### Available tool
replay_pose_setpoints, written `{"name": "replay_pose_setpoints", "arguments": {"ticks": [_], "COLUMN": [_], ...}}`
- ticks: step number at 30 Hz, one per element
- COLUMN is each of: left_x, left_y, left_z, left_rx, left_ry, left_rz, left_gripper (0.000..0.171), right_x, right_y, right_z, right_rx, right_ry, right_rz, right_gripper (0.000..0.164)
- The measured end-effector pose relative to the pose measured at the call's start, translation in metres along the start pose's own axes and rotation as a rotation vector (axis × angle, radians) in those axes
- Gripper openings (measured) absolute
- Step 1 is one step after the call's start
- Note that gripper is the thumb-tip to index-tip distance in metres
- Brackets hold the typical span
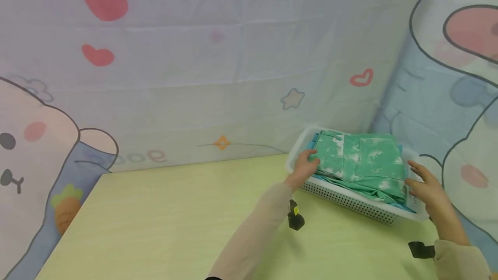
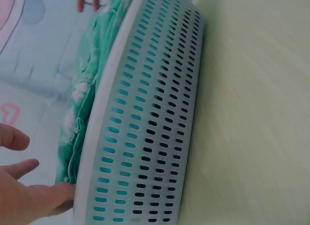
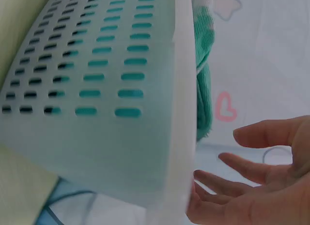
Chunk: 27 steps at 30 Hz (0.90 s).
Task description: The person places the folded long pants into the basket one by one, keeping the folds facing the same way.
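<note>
A folded green garment with white tie-dye patches (image 1: 359, 157) lies on top in a white perforated plastic basket (image 1: 346, 200). Blue fabric (image 1: 312, 141) peeks out beneath it at the edges. My left hand (image 1: 304, 170) is over the basket's left end, fingers spread. In the left wrist view, the thumb (image 2: 51, 198) is right at the rim by the garment's corner. At the opposite end, my right hand (image 1: 429, 187) hovers by the rim with loosely bent fingers, nothing held in them. The right wrist view shows a gap between its thumb (image 3: 264, 133) and the garment.
The basket stands on a pale yellow-green table (image 1: 163, 219), near its back right corner. A cartoon-printed curtain (image 1: 202, 68) hangs behind the table, and another printed panel (image 1: 428, 111) runs along the right side. Black wrist cameras (image 1: 295, 219) sit below both hands.
</note>
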<state>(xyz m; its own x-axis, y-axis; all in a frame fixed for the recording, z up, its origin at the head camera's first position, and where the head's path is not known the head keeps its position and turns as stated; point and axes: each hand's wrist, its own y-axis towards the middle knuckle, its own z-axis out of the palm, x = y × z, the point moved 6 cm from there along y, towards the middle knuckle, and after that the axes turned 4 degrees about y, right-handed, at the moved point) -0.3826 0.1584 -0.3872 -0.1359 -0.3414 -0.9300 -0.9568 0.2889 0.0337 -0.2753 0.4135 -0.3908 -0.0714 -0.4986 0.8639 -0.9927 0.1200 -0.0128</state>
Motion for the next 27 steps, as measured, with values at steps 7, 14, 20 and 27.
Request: {"name": "replay_pose_setpoints", "arguments": {"ticks": [7, 14, 20, 27], "left_x": [-0.015, -0.021, -0.017, 0.000], "left_y": [-0.009, -0.015, -0.017, -0.017], "left_z": [0.005, 0.003, 0.008, 0.020], "left_rx": [-0.015, -0.047, -0.021, 0.085], "left_ry": [0.334, 0.584, 0.907, 1.107], "left_rz": [0.216, 0.346, 0.448, 0.394], "left_gripper": [0.038, 0.038, 0.041, 0.049], "right_x": [0.023, 0.034, 0.036, 0.034], "right_y": [-0.001, 0.002, 0.006, 0.008], "right_z": [0.005, 0.015, 0.026, 0.038], "right_rx": [-0.092, -0.145, -0.173, -0.202], "right_ry": [-0.313, -0.412, -0.544, -0.676], "right_rz": [-0.170, -0.370, -0.433, -0.419], "right_gripper": [0.058, 0.053, 0.061, 0.067]}}
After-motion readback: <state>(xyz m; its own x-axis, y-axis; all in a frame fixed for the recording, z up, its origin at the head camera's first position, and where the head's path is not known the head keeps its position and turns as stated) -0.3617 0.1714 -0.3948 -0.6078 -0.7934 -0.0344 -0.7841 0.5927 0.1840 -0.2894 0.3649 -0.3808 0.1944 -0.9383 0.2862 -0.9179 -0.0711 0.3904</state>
